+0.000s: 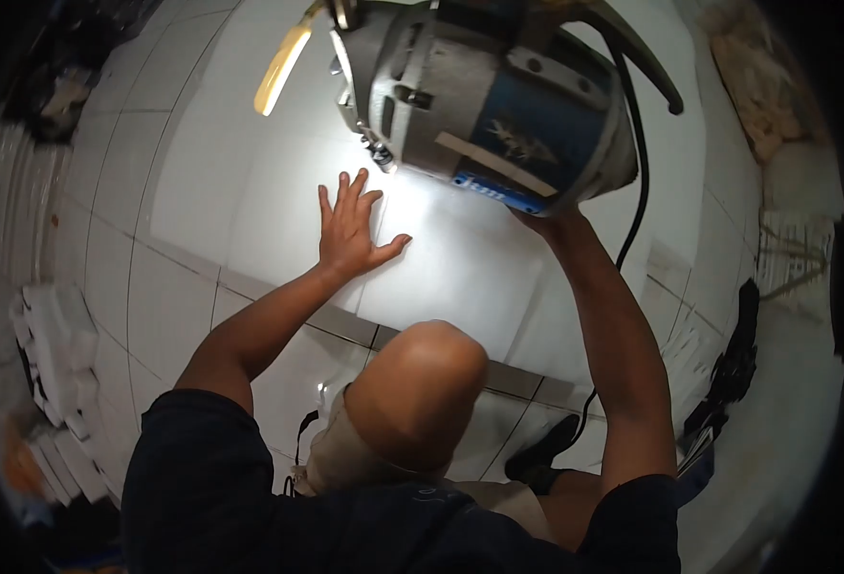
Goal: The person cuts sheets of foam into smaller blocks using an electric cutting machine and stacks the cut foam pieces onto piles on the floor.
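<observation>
My left hand (pixel 350 230) lies flat on a sheet of white material (pixel 250 196), fingers spread and thumb out to the side. Just beyond its fingertips stands a large electric machine with a grey and blue motor housing (pixel 527 115), which looks like an upright cloth cutter. Its yellow lever (pixel 283 72) sticks out at the left, and its lamp brightens the sheet below. My right hand (pixel 554 222) reaches under the motor's near right side; only its wrist end shows, and the housing hides the fingers. The machine's blade and base are hidden too.
A black cord (pixel 643 163) runs from the machine down beside my right arm. The white material lies on a tiled floor (pixel 111 225), with my bare knee (pixel 427 378) at its near edge. White stacks (pixel 58 349) stand left, and brownish bundles (pixel 752 81) lie at upper right.
</observation>
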`<state>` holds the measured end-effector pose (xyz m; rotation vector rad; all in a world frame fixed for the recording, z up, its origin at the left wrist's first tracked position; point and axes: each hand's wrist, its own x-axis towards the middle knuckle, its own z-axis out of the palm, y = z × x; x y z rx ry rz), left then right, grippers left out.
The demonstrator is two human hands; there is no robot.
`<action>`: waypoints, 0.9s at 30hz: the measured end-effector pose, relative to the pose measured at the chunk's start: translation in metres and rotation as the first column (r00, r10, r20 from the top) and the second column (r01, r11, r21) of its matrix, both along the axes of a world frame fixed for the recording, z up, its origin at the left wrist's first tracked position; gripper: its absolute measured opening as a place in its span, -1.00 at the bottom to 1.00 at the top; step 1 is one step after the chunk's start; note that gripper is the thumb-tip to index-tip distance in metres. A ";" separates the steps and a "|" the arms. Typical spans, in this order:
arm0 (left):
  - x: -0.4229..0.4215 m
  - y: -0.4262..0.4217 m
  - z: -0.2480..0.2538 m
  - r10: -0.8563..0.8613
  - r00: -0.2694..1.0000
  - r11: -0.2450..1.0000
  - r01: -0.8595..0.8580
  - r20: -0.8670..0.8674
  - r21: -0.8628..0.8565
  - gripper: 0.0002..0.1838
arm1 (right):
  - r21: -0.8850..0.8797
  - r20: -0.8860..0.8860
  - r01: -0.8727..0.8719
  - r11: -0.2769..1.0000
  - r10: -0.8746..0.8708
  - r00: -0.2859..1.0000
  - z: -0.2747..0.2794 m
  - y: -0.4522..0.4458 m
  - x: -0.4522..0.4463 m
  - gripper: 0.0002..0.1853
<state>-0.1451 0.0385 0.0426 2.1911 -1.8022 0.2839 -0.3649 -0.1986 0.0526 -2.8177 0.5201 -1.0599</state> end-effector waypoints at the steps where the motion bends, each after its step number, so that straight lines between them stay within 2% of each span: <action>1: -0.001 0.000 0.001 0.008 1.000 1.000 -0.008 -0.012 0.000 -0.18 | 0.209 -0.223 0.097 0.973 -0.049 0.974 0.005 0.005 0.001 -0.43; 2: -0.002 0.000 0.001 0.017 1.000 1.000 -0.017 -0.025 -0.003 -0.18 | 0.384 -0.435 0.229 0.895 -0.043 0.899 0.007 0.005 -0.001 -0.36; 3: -0.003 -0.001 0.002 0.025 0.999 1.000 -0.025 -0.026 0.007 -0.19 | 0.679 -0.170 0.046 0.733 0.097 0.981 -0.002 0.002 0.000 -0.38; 4: -0.003 -0.001 0.002 -0.004 1.000 1.000 0.005 -0.031 0.011 -0.19 | 0.682 -0.175 0.071 0.728 0.068 0.982 -0.005 0.002 -0.006 -0.38; 6: -0.002 -0.001 -0.001 0.034 0.999 0.999 -0.034 -0.025 0.014 -0.20 | 0.425 -0.438 0.287 0.858 -0.082 0.895 0.028 0.018 0.001 -0.38; 7: -0.002 -0.001 -0.002 0.034 0.999 0.999 -0.034 -0.020 0.012 -0.20 | 0.324 -0.526 0.376 0.868 -0.165 0.834 0.064 0.035 0.002 -0.39; 11: -0.005 -0.001 0.000 0.059 0.998 0.997 -0.058 -0.016 0.044 -0.23 | 0.252 -0.429 0.340 0.906 -0.210 0.878 0.071 0.040 0.001 -0.45; 12: -0.005 -0.002 -0.002 0.028 0.999 1.000 -0.028 -0.022 -0.009 -0.25 | 0.242 -0.407 0.336 0.910 -0.219 0.887 0.072 0.040 0.001 -0.46; 15: -0.009 -0.002 -0.002 0.014 1.000 1.000 -0.014 -0.001 0.006 -0.25 | 0.225 -0.357 0.321 0.920 -0.229 0.906 0.076 0.040 0.000 -0.49; 17: -0.012 -0.001 -0.002 0.058 0.998 0.998 -0.058 0.009 0.013 -0.23 | 0.232 -0.337 0.316 0.920 -0.228 0.913 0.076 0.040 -0.002 -0.50; 20: -0.002 0.001 -0.016 0.061 0.998 0.998 -0.061 0.015 0.006 -0.21 | 0.218 -0.283 0.270 0.938 -0.204 0.937 0.049 0.037 0.009 -0.52; 21: -0.002 0.001 -0.016 0.065 0.998 0.998 -0.065 0.013 0.014 -0.19 | 0.025 -0.197 0.188 0.982 -0.179 0.964 0.057 0.048 -0.007 -0.49; 23: 0.001 0.003 -0.019 0.062 0.998 0.998 -0.062 0.014 0.010 -0.20 | 0.186 -0.329 0.121 0.975 -0.054 0.943 0.081 0.070 -0.043 -0.42; 25: 0.001 0.003 -0.019 0.052 0.998 0.998 -0.053 0.018 0.035 -0.21 | 0.332 -0.073 0.091 0.939 -0.070 0.995 0.085 0.089 -0.101 -0.53; 26: 0.001 0.004 -0.017 0.075 0.997 0.996 -0.076 0.021 0.039 -0.21 | 0.250 0.081 0.120 0.961 -0.144 0.986 0.062 0.088 -0.127 -0.59; 27: 0.002 0.004 -0.016 0.080 0.997 0.993 -0.081 0.011 0.082 -0.20 | 0.505 -0.223 0.371 0.779 -0.297 0.928 0.065 0.095 -0.153 -0.56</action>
